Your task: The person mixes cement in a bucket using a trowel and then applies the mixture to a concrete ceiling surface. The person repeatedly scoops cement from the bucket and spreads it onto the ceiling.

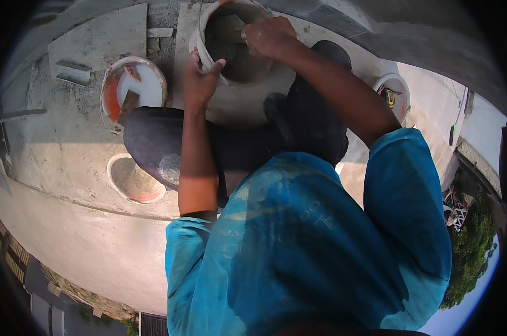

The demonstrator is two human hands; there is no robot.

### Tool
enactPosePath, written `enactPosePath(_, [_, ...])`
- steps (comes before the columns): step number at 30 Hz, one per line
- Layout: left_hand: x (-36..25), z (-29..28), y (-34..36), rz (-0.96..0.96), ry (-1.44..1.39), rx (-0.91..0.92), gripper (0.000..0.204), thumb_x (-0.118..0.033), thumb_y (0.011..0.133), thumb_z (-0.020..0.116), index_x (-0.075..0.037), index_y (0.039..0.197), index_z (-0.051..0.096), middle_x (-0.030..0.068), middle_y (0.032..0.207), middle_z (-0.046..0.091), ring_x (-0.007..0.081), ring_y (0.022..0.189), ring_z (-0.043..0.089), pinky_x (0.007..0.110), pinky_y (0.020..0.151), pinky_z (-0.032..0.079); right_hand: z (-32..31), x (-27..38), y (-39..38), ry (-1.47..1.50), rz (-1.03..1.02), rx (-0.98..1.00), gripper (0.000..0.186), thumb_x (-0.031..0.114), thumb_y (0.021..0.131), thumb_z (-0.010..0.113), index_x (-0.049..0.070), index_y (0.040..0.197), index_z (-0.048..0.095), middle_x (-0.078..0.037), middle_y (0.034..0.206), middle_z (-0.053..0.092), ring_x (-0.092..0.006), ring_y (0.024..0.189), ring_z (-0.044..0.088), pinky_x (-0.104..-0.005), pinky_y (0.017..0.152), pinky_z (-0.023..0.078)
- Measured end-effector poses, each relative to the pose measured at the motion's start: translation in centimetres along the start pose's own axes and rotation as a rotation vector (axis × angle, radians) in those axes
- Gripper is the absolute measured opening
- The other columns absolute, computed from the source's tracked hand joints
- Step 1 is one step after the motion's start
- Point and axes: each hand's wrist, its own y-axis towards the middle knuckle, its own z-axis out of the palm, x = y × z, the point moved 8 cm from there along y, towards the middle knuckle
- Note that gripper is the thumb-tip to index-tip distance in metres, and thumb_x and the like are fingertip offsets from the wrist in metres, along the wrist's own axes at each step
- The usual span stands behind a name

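A white bucket holding grey wet mortar stands at the top centre, in front of my bent, dark-clothed legs. My left hand grips the bucket's left rim, thumb on the front edge. Inside the bucket, my right hand is closed on the handle of a flat trowel, its blade partly visible against the mortar and the rest hidden behind my fingers.
A bucket of milky water holds tools at left. An empty bowl lies below it. Another bucket with tools stands at right. Boards and a metal piece lie on the concrete. A drop with greenery shows beyond edges.
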Motion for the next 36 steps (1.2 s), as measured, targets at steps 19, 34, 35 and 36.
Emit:
enactPosePath(19, [-1.7,-1.1,-0.2,0.079,0.141,-0.047,0.07,-0.007,0.087,0.073,0.007,0.147,0.04,0.0218,0.14,0.055,0.0258,0.127,0.057,0.034,0.106,0.043,-0.7,1.9,-2.2,-0.399,-0.345,-0.431,0.032,0.017,0.087,0.061,0.014,0.117,0.069,-0.012,0.118,0.062,-0.0243,0.105,0.064,-0.0463,0.086,0.048])
enactPosePath(34, [-2.5,0.2,-1.1,0.045,0.313,-0.1,0.089,-0.02,0.084,0.078,0.008,0.153,0.03,0.0288,0.148,0.048,0.0354,0.134,0.054,0.039,0.109,0.043,0.9,-3.0,0.5,-0.124,0.071,0.101,0.041,0.042,0.091,0.063,0.018,0.123,0.07,-0.017,0.11,0.073,-0.0321,0.103,0.072,-0.0481,0.086,0.057])
enactPosePath(35, [-2.2,0.1,-0.9,0.033,0.337,-0.095,0.089,-0.019,0.084,0.078,0.007,0.154,0.03,0.0292,0.147,0.049,0.0356,0.134,0.054,0.04,0.108,0.043,2.0,-3.4,0.7,-0.214,0.074,0.09,0.04,0.041,0.091,0.064,0.019,0.123,0.07,-0.016,0.109,0.073,-0.0318,0.102,0.072,-0.0484,0.085,0.057])
enactPosePath(36, [-2.0,-0.3,-0.6,0.1,0.338,-0.13,0.089,-0.019,0.084,0.078,0.007,0.154,0.03,0.0292,0.147,0.05,0.0361,0.133,0.055,0.04,0.108,0.044,2.8,-2.6,-0.1,-0.208,0.046,0.135,0.038,0.04,0.09,0.065,0.019,0.122,0.07,-0.015,0.107,0.073,-0.0317,0.1,0.073,-0.0485,0.084,0.057])
